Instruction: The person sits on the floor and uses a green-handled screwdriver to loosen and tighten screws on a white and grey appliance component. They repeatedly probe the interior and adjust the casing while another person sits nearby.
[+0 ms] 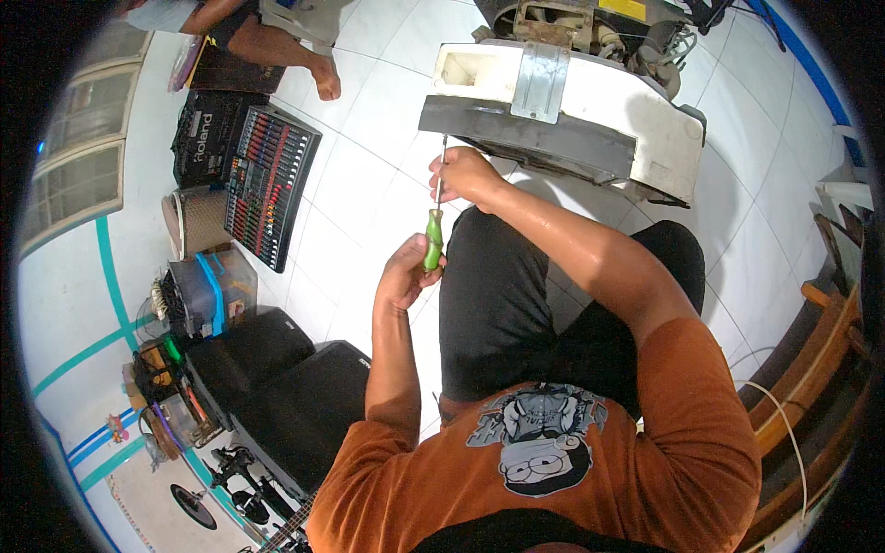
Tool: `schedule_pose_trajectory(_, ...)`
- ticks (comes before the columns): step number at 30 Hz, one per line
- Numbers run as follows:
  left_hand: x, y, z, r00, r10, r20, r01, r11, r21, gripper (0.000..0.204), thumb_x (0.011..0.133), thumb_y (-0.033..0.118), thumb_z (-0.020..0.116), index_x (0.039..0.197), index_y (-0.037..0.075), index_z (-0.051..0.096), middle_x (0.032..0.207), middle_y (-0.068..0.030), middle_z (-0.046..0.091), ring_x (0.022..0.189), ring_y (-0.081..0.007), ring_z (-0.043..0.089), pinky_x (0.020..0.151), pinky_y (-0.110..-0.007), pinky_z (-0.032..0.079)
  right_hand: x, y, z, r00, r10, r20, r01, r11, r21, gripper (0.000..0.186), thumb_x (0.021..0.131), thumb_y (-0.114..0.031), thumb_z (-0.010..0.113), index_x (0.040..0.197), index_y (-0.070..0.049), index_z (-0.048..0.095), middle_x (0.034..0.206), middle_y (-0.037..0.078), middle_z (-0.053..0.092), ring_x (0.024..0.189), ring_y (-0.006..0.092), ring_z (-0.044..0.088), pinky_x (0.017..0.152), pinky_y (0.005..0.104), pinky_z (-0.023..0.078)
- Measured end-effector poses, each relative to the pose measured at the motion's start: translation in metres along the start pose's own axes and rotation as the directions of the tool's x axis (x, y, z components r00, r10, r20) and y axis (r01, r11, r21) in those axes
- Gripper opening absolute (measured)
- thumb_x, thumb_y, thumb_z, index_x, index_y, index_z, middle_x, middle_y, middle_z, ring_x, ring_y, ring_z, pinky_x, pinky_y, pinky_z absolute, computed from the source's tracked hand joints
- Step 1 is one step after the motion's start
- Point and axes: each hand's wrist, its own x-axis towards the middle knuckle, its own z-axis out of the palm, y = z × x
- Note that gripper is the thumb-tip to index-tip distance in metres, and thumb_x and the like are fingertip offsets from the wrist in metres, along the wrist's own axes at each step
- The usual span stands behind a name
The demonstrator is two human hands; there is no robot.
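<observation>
My left hand [406, 271] is closed around the green handle of a screwdriver [433, 241]. Its metal shaft points away from me, and the fingers of my right hand [467, 175] pinch that shaft partway along. The tip reaches close to the left lower corner of a white and dark grey appliance housing [572, 134]; whether it touches anything there I cannot tell. A shiny metal plate [540, 83] lies across the top of the housing. Behind it, bare mechanical parts [590, 28] show.
An audio mixing console [272, 184] and a black case [207, 138] stand at the left. Nearer are a plastic box [235, 281] and black speakers [313, 405]. Another person's foot [324, 77] rests at the far left. Wooden furniture [811, 387] and a white cable [795, 433] are at the right.
</observation>
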Motion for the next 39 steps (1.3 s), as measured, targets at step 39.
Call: schedule_pose_trajectory(39,-0.005,-0.013,-0.012,0.996,-0.040,-0.078,0.022,0.975,-0.220,0.059,0.112,0.048,0.054,0.143,-0.003,0.054,0.088,-0.0053,0.062,0.071,-0.0155,0.057,0.058,-0.028,0.045,0.013,0.009,-0.003,0.994,-0.086,-0.062,0.092,0.991,0.102,0.024,0.109,-0.013,0.060,0.112,0.010,0.067,0.097,0.019,0.074,0.076,0.0275,0.076,0.066,0.0372,0.068)
